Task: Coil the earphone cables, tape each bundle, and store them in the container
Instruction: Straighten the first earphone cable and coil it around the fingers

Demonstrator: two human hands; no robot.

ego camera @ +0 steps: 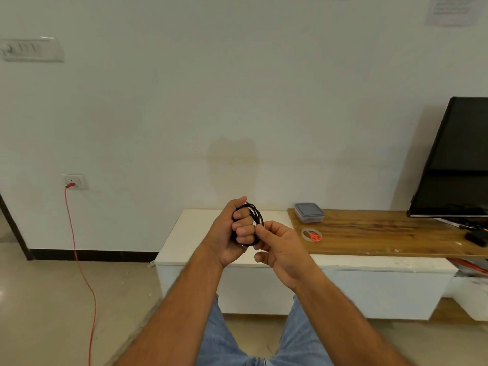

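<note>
A black earphone cable (255, 215) is wound in loops around the fingers of my left hand (232, 233), which grips the coil in front of me above the white cabinet. My right hand (277, 249) pinches the cable's end at the right side of the coil, thumb against forefinger. A clear lidded container (309, 212) stands on the wooden top to the right. A roll of clear tape (306, 234) lies in front of it, with small red scissors (315, 237) on the ring.
The wooden top (383, 233) lies on a low white cabinet (190, 233) against the wall. A dark monitor (456, 159) leans at the far right, with a small black object (476, 238) before it. A red cord (79, 260) hangs from a wall socket at the left.
</note>
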